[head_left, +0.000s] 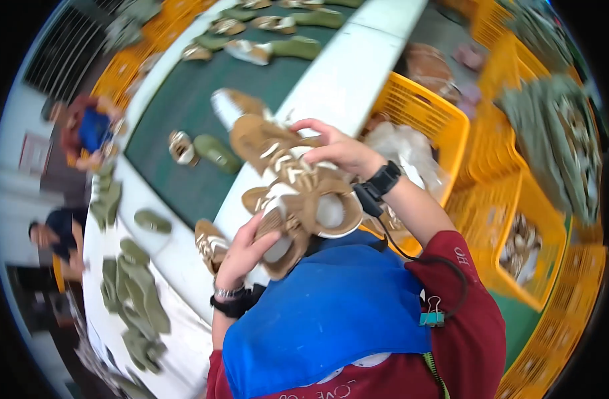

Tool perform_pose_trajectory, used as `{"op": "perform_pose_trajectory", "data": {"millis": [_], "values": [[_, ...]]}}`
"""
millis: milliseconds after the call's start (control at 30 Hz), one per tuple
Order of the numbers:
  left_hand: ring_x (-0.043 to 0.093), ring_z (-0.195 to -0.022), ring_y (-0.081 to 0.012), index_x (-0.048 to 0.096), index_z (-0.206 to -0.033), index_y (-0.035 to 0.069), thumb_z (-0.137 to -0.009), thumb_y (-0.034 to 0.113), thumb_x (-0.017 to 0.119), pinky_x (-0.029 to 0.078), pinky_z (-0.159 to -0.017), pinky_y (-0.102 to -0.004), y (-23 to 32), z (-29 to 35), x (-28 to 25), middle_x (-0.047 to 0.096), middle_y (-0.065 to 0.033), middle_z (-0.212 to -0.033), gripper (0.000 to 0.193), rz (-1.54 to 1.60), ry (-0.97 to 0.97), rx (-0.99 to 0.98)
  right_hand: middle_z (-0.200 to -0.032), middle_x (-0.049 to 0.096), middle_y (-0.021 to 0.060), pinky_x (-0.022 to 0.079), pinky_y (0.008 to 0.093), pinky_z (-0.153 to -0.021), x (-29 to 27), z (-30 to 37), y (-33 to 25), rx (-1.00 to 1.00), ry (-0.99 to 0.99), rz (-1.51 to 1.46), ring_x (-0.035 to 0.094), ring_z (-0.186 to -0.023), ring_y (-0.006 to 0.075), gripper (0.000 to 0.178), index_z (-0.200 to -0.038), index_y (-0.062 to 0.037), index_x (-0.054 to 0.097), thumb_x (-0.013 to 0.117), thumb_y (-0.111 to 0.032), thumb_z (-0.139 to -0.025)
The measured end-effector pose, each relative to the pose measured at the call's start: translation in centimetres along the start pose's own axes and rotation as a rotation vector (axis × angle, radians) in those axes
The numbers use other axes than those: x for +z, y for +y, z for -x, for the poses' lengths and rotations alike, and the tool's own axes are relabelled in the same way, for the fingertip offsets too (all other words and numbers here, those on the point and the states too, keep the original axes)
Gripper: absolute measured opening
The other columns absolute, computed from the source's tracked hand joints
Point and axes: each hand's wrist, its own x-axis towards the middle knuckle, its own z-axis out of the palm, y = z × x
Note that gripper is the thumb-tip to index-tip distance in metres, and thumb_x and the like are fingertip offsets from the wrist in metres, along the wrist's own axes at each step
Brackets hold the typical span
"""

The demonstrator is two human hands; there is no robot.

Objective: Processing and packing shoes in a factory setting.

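Several brown-and-white lace-up shoe uppers (254,136) are bunched together in front of my blue apron, with white laces zigzagging over them. My right hand (341,151) is closed on the bunch from the right side, thumb on the laces. Lower down, my left hand (243,251) grips the near upper (292,256) at its ankle opening, which faces me. Just left of that hand, another upper (210,245) rests by the white table edge. Beyond, a single upper (182,147) lies beside a green shoe last (216,153) on the dark green conveyor belt (161,110).
Loose green lasts (135,286) are piled on the white table at left. More lasts and uppers (278,50) line the far belt. Yellow crates (458,126) stand at right, one holding clear plastic bags (410,149). Two co-workers (92,130) sit across the belt.
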Motion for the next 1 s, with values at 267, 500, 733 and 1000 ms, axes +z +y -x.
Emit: {"op": "perform_pose_trajectory", "data": {"millis": [267, 500, 733, 1000], "values": [[0.049, -0.105, -0.0128, 0.040, -0.129, -0.001, -0.087, 0.017, 0.056, 0.039, -0.090, -0.0259, -5.0, 5.2, -1.5, 0.053, -0.0057, -0.118, 0.048, 0.228, 0.337, -0.085, -0.092, 0.060, 0.0051, 0.045, 0.0264, -0.074, -7.1, -8.2, 7.7, 0.133, 0.141, 0.606, 0.057, -0.082, 0.0124, 0.050, -0.117, -0.0105, 0.044, 0.068, -0.008, -0.073], [0.048, -0.106, -0.0148, 0.036, -0.130, 0.000, -0.092, 0.022, 0.048, 0.038, -0.091, -0.0271, -11.4, 5.7, -1.2, 0.050, -0.0074, -0.120, 0.045, 0.347, 0.892, -0.030, -0.089, 0.060, 0.0140, 0.047, 0.0424, -0.070, -0.7, -7.6, 10.1, -0.011, 0.080, 1.595, 0.060, -0.081, 0.0328, 0.036, -0.108, -0.0176, 0.053, 0.064, -0.021, -0.074], [0.047, -0.108, -0.0170, 0.031, -0.132, 0.007, -0.093, 0.023, 0.045, 0.040, -0.090, -0.0361, -12.8, 5.7, 0.3, 0.047, -0.0064, -0.123, 0.045, 0.475, 0.565, -0.506, -0.080, 0.062, 0.0133, 0.047, 0.0426, -0.066, -3.8, -6.4, 6.2, -0.201, 0.154, 1.637, 0.060, -0.072, 0.0306, 0.029, -0.103, -0.0170, 0.059, 0.052, -0.008, -0.077], [0.043, -0.118, -0.0247, 0.033, -0.129, 0.006, -0.094, 0.016, 0.039, 0.037, -0.099, -0.0437, -17.1, 2.2, -1.5, 0.042, -0.0094, -0.130, 0.037, 1.029, 0.455, -0.195, -0.086, 0.062, 0.0151, 0.046, 0.0421, -0.073, -7.3, -2.0, 9.5, -0.086, -0.102, 1.519, 0.060, -0.081, 0.0326, 0.031, -0.108, -0.0144, 0.056, 0.049, -0.008, -0.079]]}}
